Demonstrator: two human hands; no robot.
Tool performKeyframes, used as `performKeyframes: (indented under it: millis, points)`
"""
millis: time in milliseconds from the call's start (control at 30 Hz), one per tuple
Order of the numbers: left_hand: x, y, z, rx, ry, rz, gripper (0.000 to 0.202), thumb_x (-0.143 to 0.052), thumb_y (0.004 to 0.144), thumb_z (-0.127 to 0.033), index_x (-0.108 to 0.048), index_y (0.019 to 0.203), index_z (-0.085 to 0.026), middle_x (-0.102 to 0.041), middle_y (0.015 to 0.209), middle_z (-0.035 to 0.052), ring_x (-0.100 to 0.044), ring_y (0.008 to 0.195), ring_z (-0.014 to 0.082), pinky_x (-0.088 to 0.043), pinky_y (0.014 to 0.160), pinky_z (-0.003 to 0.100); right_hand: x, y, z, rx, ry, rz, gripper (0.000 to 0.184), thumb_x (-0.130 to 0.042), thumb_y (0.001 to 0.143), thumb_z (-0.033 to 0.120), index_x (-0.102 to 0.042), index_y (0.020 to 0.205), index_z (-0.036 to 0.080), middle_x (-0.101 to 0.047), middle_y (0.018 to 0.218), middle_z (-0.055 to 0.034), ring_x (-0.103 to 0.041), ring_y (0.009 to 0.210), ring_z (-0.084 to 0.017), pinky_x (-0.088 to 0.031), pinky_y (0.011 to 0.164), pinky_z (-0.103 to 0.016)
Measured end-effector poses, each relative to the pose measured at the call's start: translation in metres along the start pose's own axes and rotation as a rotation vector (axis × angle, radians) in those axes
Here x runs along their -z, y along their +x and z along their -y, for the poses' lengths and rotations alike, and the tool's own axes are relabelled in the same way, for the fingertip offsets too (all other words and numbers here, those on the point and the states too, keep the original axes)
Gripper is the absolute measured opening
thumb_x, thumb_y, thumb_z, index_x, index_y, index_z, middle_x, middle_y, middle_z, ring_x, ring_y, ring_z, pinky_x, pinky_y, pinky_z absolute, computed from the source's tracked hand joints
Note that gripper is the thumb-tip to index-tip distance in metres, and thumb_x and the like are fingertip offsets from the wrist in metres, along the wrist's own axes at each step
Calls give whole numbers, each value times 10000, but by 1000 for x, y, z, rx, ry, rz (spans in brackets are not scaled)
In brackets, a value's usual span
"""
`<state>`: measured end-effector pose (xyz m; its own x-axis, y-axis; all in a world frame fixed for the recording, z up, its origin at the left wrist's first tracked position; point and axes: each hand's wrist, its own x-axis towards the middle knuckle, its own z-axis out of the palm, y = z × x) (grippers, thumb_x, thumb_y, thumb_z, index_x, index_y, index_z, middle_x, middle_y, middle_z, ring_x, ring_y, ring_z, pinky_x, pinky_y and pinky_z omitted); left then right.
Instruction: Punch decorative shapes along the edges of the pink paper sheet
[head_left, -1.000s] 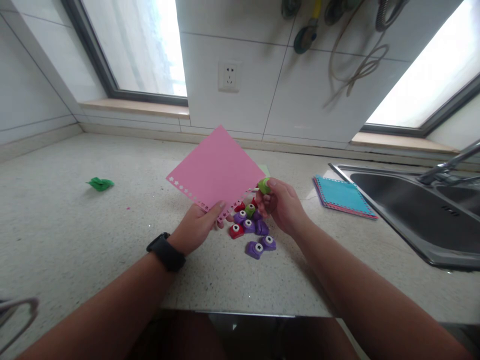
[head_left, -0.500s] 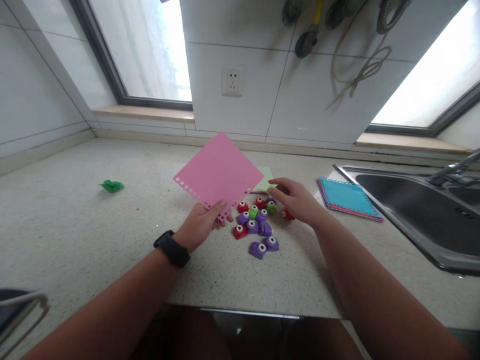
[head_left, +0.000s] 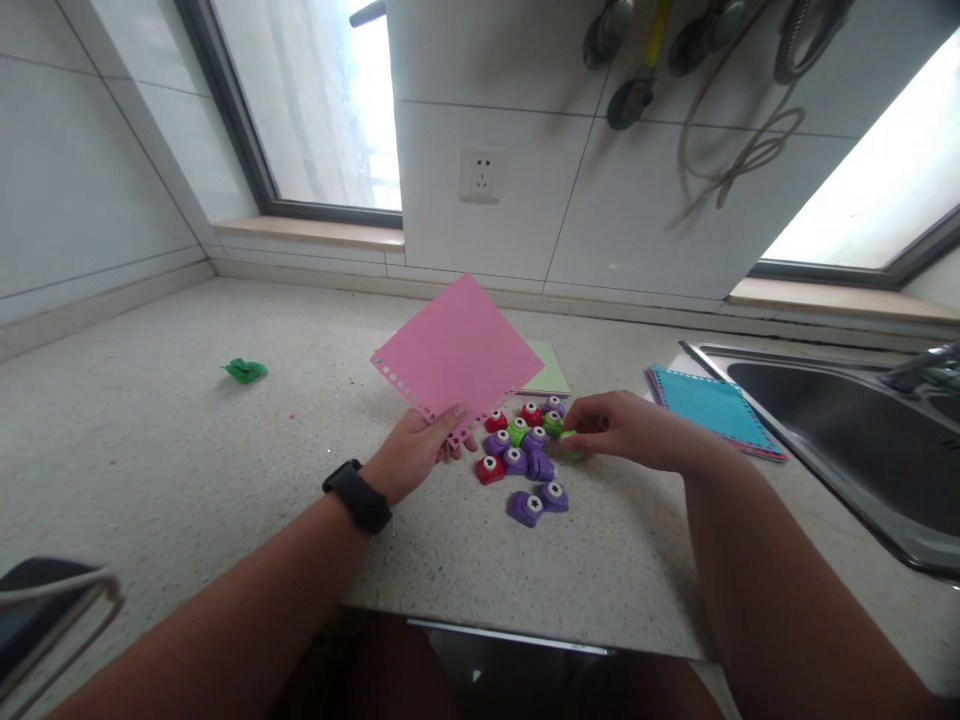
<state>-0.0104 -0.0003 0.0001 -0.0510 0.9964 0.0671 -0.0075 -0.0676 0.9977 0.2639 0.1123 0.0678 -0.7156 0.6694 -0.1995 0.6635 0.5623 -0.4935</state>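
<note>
My left hand (head_left: pixel 421 446) grips a pink sheet of paper (head_left: pixel 461 345) by its lower corner, thumb on top. Small cut-out shapes run along the two lower edges of the sheet, which is tilted up above the counter. My right hand (head_left: pixel 619 430) is closed round a light green craft punch (head_left: pixel 572 445), mostly covered by the fingers, close to the counter. Left of it lie several small punches: red ones (head_left: pixel 490 470), purple ones (head_left: pixel 526 507) and green ones (head_left: pixel 517 431), with white round buttons.
Behind the pink sheet lies a pale green stack of paper (head_left: pixel 549 368). Blue and pink punched sheets (head_left: pixel 709 405) lie beside the steel sink (head_left: pixel 825 420) at right. A crumpled green piece (head_left: pixel 246 371) rests at left. A dark device with a cable (head_left: pixel 45 610) is at lower left.
My right hand has moved from beside the pale green paper down and towards me, with the green craft punch in its fingers. My left hand still holds the pink sheet; the view has shifted slightly.
</note>
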Motion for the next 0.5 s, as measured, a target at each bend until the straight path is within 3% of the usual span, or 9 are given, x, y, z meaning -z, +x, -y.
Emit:
performKeyframes:
  millis: [233,367,500]
  points:
    - [0,1,3,15,-6,-2,392,-546,942,-453,-708,788,-132,-691,657,42,-504,498,91,-336,479,227,-3,5,8,103,-128,41,309,-616,894,457,-763,828,194,-699,747,-44,-588,676,-176,-402,634,-303]
    - [1,2,7,18,-18,-14,397,-563,926,-480,-708,783,-139,-716,700,63,-531,517,106,-343,484,237,-8,9,6,221,-47,26,337,-587,909,473,-760,797,207,-678,704,-32,-575,663,-179,-417,649,-313]
    - [1,2,7,12,-22,-12,398,-569,920,-488,-711,790,-140,-718,700,69,-532,516,113,-340,477,240,-10,10,2,238,45,-7,285,-658,856,474,-761,778,220,-683,703,-26,-585,670,-187,-438,656,-321]
